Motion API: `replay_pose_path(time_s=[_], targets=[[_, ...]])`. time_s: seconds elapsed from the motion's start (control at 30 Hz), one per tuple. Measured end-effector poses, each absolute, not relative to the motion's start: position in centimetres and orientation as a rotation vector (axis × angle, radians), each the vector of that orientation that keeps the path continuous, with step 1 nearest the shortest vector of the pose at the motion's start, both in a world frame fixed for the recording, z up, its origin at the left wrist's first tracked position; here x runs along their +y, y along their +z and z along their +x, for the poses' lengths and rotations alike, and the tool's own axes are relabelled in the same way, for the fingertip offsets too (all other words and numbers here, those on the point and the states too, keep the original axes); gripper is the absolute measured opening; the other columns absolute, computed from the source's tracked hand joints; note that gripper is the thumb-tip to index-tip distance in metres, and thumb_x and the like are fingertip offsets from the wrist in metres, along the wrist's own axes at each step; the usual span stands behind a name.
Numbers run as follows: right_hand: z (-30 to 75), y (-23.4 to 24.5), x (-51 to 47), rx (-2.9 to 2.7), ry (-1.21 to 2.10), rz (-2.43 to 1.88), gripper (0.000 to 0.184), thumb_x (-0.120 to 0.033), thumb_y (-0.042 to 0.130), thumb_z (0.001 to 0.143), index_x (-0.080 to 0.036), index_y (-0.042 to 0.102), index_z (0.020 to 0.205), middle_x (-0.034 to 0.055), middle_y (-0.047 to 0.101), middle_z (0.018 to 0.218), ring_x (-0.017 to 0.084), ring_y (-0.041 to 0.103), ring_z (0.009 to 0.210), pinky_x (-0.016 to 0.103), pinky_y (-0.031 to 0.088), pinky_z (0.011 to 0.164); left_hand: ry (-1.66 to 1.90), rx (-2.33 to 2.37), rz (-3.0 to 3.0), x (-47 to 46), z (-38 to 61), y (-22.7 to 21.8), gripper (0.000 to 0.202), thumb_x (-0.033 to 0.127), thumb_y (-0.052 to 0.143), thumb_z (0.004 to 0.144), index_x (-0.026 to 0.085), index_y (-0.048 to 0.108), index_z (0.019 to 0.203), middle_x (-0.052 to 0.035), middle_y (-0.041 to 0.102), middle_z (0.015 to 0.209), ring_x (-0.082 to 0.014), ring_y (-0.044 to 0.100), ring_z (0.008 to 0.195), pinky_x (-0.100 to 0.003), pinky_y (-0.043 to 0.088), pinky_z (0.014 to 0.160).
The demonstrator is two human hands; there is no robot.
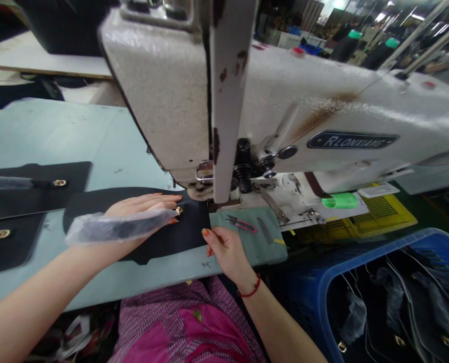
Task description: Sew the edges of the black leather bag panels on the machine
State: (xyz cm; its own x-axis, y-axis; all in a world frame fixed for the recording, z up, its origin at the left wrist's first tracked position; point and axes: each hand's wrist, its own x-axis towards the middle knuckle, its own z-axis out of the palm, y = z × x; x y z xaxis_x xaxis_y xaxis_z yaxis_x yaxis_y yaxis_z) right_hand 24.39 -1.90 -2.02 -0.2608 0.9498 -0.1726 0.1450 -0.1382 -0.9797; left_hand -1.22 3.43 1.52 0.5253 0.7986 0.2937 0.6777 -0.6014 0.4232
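Note:
My left hand (pixel 145 206) lies flat with fingers stretched on a black bag panel (pixel 171 237), its fingertips close to the sewing machine's presser area. A plastic-wrapped strap handle (pixel 114 227) crosses over this hand; its end joins a gold metal fitting (pixel 178 210) on the panel. At the panel's right edge is my right hand (pixel 226 249), fingers curled and thumb pressed in. Whatever it pinches, if anything, is hidden. Just beyond it lie pink-handled thread snips (pixel 243 224) on the green-covered table.
The white sewing machine (pixel 164 91) stands ahead. More black panels (pixel 8 247) with gold fittings lie at the left. A blue basket (pixel 323 282) holding several similar pieces stands at the lower right. Beyond the table is a yellow crate (pixel 391 214); a green tube (pixel 340 200) rests nearby.

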Motion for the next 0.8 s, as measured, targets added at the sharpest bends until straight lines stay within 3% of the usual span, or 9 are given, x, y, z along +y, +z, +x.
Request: replay_pose_path(time_s=[0.13, 0.27, 0.5, 0.67, 0.8], targets=[[24.4, -1.6, -1.4, -1.433, 1.479, -1.273, 0.05, -0.054, 0.052, 0.093, -0.018, 0.052, 0.058, -0.0011, 0.053, 0.054, 0.01, 0.048, 0.051, 0.022, 0.035, 0.053, 0.579, 1.221, 2.583, 3.8, -1.0, 2.3, 0.031, 0.039, 0.052, 0.094, 0.019, 0.073, 0.103, -0.0074, 0.074, 0.105, -0.0222, 0.068, 0.099, -0.035, 0.052, 0.096], [24.3, -1.5, -0.8, -1.42, 1.491, -1.232, 0.05, -0.052, 0.052, 0.093, -0.018, 0.052, 0.057, -0.0014, 0.053, 0.053, 0.01, 0.05, 0.051, 0.022, 0.036, 0.054, 0.51, 1.316, 2.479, 4.2, -0.9, 3.0, 0.035, 0.043, 0.05, 0.094, 0.02, 0.068, 0.112, -0.0065, 0.071, 0.115, -0.0227, 0.066, 0.103, -0.036, 0.052, 0.094], [23.9, -1.3, 0.4, -1.309, 1.58, -1.205, 0.048, -0.056, 0.057, 0.088, -0.018, 0.051, 0.059, -0.003, 0.051, 0.054, 0.009, 0.049, 0.049, 0.02, 0.038, 0.05, 0.486, 1.274, 2.574, 5.1, -1.3, 3.1, 0.041, 0.048, 0.038, 0.097, 0.022, 0.068, 0.107, -0.0062, 0.072, 0.105, -0.0218, 0.066, 0.094, -0.036, 0.051, 0.088], [23.6, -0.7, 1.1, -1.286, 1.615, -1.185, 0.05, -0.058, 0.057, 0.087, -0.017, 0.052, 0.059, -0.0035, 0.05, 0.055, 0.007, 0.047, 0.048, 0.019, 0.037, 0.048, 0.386, 1.52, 2.533, 6.4, -2.3, 2.3, 0.057, 0.064, 0.04, 0.089, 0.019, 0.073, 0.102, -0.012, 0.074, 0.102, -0.0296, 0.067, 0.093, -0.044, 0.05, 0.086], [23.4, -0.4, 1.7, -1.248, 1.653, -1.193, 0.051, -0.06, 0.058, 0.086, -0.017, 0.051, 0.058, -0.0041, 0.049, 0.051, 0.006, 0.043, 0.044, 0.018, 0.033, 0.045, 0.444, 1.439, 2.439, 8.1, -2.4, 2.7, 0.056, 0.065, 0.047, 0.086, 0.017, 0.074, 0.094, -0.0062, 0.076, 0.091, -0.0221, 0.067, 0.082, -0.037, 0.052, 0.079]])
